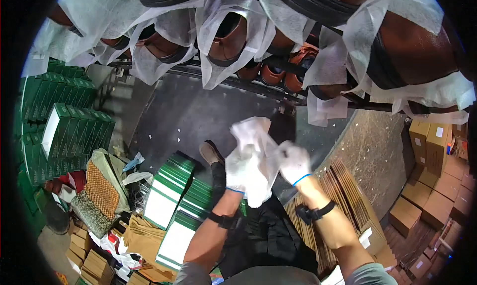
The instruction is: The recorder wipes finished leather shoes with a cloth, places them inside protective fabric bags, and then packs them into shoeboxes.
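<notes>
Both hands wear white gloves with blue cuffs, and a dark band circles each wrist. My left hand [240, 168] is closed round a thin white cloth-like sheet [252, 132], crumpled and see-through, at the middle of the view. One end of the sheet sticks up past the fingers, and another part hangs below the hand. At its right side my right hand [295, 162] pinches the sheet's edge; the fingers are slightly blurred. Similar white material wraps brown leather shoes [227, 45] with black soles on the rack above.
A metal shoe rack [248, 84] spans the far side. Stacked green boxes [79, 131] stand at left, and green-and-white boxes [169, 185] lie by my legs. Flat cardboard [343, 195] leans at right, before brown cartons [417, 193]. A patterned cushion [103, 185] lies at left.
</notes>
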Demonstrator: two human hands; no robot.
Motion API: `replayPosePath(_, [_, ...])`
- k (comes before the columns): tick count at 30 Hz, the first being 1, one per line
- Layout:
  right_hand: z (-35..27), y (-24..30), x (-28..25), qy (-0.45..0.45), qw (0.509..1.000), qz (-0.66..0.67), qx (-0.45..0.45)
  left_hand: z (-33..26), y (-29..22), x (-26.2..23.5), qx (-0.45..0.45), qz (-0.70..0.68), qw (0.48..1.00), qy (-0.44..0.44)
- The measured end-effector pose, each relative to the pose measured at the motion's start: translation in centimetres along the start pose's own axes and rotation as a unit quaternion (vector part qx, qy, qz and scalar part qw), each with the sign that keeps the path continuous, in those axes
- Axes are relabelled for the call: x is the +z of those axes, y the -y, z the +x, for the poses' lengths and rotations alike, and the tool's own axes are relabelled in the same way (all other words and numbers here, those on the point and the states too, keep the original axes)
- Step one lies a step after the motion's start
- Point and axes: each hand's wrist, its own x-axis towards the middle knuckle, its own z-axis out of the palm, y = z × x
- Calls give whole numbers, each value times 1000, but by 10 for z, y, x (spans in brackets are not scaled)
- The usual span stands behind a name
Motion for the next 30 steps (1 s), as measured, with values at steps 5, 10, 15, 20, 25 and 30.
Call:
replayPosePath(5, [45,-13,-53,-218,935,-220,-173,-6,-1,-33,-146,-209,966,-34])
replayPosePath(10, [163,18,-102,-167,969,-184,0,-6,15,-10,-106,-94,988,-56])
replayPosePath(15, [65,-6,-71,-229,953,-129,-152,-10,19,-30,-158,-76,981,-78])
replayPosePath(20, [-125,14,-104,-88,934,345,19,-12,35,-40,-204,-56,971,-106])
replayPosePath(25, [-136,28,-55,-113,986,68,-98,-13,19,-28,-80,-4,994,-78])
replayPosePath(30, [-82,36,-32,127,897,-209,-369,-17,-6,-31,-94,-91,990,59])
